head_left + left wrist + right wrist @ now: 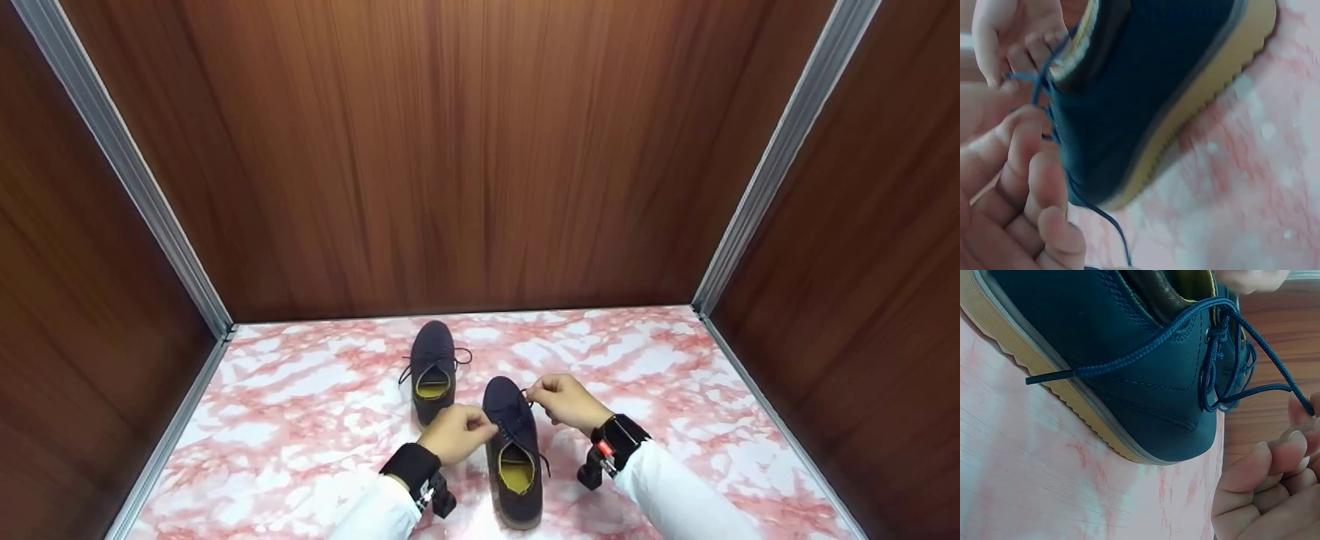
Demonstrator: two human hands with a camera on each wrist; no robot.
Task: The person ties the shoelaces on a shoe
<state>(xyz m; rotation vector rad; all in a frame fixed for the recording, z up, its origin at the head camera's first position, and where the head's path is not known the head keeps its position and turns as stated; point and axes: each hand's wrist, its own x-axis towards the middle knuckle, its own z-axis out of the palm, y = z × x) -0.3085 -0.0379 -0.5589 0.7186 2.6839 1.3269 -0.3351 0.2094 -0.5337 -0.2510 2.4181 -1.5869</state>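
A dark navy lace-up shoe (501,394) with a yellow lining and tan ridged sole stands upright between the hands, toe away from me. My right hand (571,403) is beside its toe on the right, pinching a dark blue shoelace (1275,360) between thumb and fingers. The left hand (455,435) is at the left of the lacing, thumb and index fingertip together on a strand of lace (1041,84). One lace end with a dark tip (1050,377) hangs loose over the shoe's side.
The matching shoe (433,339) stands farther back to the left, its laces spread out on both sides. Both shoes rest on a red-and-white marbled surface (645,367). Brown wood-grain panels (450,165) with metal corner strips (780,165) enclose the back and sides.
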